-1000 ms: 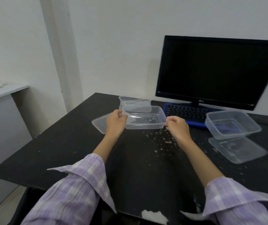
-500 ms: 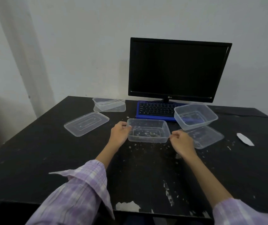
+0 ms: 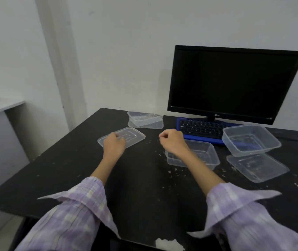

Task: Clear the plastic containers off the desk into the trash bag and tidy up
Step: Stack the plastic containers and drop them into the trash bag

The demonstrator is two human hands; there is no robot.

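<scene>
Half a second ago both hands gripped the ends of a tub (image 3: 201, 154) standing on the desk (image 3: 57, 171); now both have let go of it, and it stands on the desk under the right forearm. The left hand (image 3: 113, 146) has gone left to the flat lid (image 3: 126, 136) and lies on its near-left end, fingers bent down over it; whether they pinch the edge or only rest there cannot be told. The right hand (image 3: 173, 142) hangs above the desk left of the keyboard (image 3: 200, 128), fingers curled in loosely and holding nothing. At the back, a second tub (image 3: 144, 119) sits on its lid (image 3: 154, 126) near the wall. To the right, a third tub (image 3: 251, 140) rests tilted, one end on the keyboard's corner and the other on another lid (image 3: 258, 167). The monitor (image 3: 233, 82) stands dark behind the keyboard. Pale crumbs are scattered over the desk between the hands and around the near tub.
</scene>
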